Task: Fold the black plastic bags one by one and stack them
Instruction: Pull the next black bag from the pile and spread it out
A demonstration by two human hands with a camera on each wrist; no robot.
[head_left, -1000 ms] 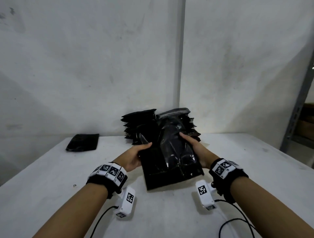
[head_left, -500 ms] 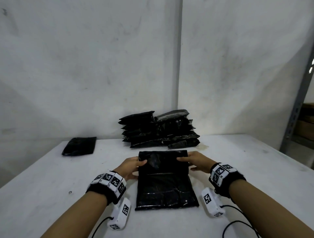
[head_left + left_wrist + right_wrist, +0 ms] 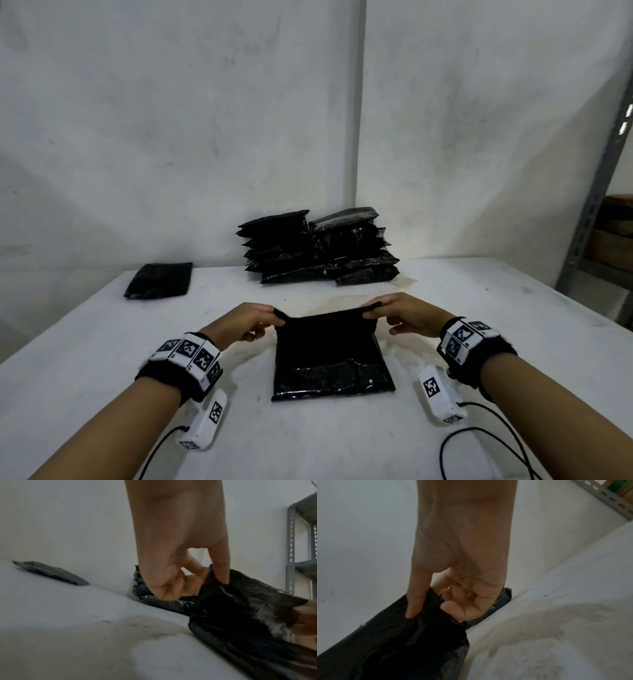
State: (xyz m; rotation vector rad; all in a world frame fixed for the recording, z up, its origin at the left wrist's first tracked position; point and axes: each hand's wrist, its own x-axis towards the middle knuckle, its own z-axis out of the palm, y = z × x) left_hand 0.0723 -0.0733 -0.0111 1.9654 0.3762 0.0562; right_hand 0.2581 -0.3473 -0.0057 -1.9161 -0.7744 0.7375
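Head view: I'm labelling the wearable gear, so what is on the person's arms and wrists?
Bare forearms, no sleeves. Each wrist carries a black band topped with white blocks printed with black square codes. A white box camera with one such code hangs under the left wrist, another under the right. Black cables trail from them.

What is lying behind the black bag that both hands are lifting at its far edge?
Behind the black bag stands a pile of black bags against the wall. What lies behind that pile is hidden.
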